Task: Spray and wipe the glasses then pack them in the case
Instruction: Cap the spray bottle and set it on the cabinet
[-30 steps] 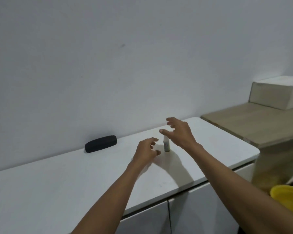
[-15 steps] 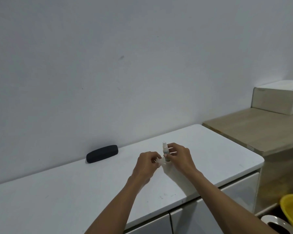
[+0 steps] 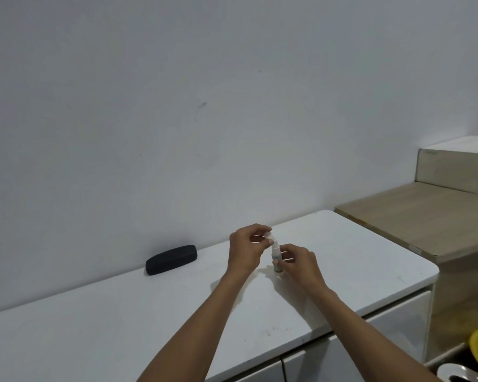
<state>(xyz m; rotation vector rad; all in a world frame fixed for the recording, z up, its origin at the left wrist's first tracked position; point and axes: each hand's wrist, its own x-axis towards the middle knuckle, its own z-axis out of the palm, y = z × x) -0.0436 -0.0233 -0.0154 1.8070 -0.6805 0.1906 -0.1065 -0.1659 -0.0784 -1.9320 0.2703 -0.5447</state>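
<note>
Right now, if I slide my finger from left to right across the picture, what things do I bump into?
black glasses case → left hand → little spray bottle → right hand → wooden counter → white box

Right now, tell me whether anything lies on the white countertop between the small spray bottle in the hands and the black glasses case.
Nothing visible does. The left hand pinches the clear cap and the right hand holds the small spray bottle; bare white countertop separates them from the closed black glasses case.
</note>
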